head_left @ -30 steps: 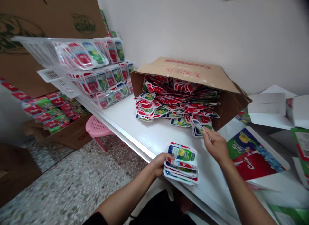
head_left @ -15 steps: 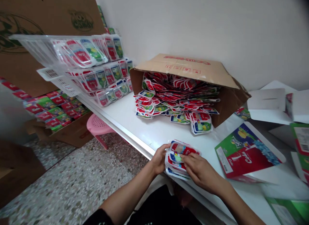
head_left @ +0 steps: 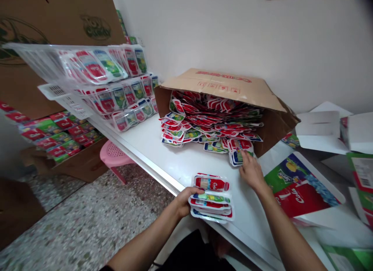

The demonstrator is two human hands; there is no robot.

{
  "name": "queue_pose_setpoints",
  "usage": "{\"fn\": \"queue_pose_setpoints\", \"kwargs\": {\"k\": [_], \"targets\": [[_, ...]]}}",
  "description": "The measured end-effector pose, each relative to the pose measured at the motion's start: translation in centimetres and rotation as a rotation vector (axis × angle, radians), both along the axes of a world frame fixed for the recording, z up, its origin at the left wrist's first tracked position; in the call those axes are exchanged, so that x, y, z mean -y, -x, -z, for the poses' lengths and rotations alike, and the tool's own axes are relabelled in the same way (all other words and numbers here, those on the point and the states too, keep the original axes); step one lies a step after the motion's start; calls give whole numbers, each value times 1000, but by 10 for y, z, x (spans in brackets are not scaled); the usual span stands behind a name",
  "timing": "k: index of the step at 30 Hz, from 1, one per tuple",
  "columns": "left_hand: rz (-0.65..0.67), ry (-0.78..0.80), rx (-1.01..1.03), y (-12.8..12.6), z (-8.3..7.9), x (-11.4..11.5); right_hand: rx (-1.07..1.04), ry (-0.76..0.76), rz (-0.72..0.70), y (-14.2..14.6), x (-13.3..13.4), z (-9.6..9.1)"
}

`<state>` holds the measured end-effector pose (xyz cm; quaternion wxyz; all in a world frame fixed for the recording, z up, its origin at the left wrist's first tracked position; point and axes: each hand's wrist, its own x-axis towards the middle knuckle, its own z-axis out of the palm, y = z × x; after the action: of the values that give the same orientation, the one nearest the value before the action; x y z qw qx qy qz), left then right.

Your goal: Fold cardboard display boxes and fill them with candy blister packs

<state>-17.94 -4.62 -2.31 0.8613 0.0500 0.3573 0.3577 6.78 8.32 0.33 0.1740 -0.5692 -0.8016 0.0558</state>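
My left hand [head_left: 184,202] is closed on the left side of a small stack of candy packets [head_left: 211,205] at the table's front edge. The packets are clear-and-white, bottle-shaped, with red Cola and green prints; the top one lies shifted back. My right hand [head_left: 252,172] reaches forward with thumb and fingers apart. Its fingertips touch the front pile of loose packets [head_left: 236,145], and its grip on any of them does not show. Behind this pile, a cardboard box [head_left: 227,79] lies on its side, its mouth full of similar packets spilling onto the white table [head_left: 171,162].
Clear trays of upright packets [head_left: 116,96] are stacked at the table's left. Folded printed cartons [head_left: 303,185] and white boxes [head_left: 317,127] lie at the right. A pink stool [head_left: 116,153] and boxes of red-green packs [head_left: 58,133] stand on the floor, left.
My right hand has left the held stack and moved forward to the loose packets by the box. My left hand still holds the stack, now slightly farther left in view.
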Motion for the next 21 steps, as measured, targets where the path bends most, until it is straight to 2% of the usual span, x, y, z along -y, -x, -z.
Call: {"fn": "queue_pose_setpoints", "kwargs": {"k": [3,5,7,9,11,13,14,16,18,21], "targets": [[2,16,-8,2,1,0,96,-40,40,-12,-30,22],[9,21,-8,3,1,0,106,-50,11,-18,-40,28],[16,30,-5,2,1,0,95,-71,7,-23,-42,25],[18,40,-2,1,2,-2,64,-86,34,-26,-37,14],[16,49,-1,0,2,-4,17,-137,77,-23,-20,-4],[17,56,-4,-2,1,-7,-43,-249,65,-13,9,-26],[17,59,-7,-4,0,-8,-67,-326,12,-6,27,-37],[18,61,-16,-8,-2,-11,-48,-413,-201,11,67,-53],[6,53,-35,-13,-4,-12,27,-386,-398,28,101,-58],[-29,18,-65,-20,-7,-11,183,-199,-519,45,128,-52]]}}
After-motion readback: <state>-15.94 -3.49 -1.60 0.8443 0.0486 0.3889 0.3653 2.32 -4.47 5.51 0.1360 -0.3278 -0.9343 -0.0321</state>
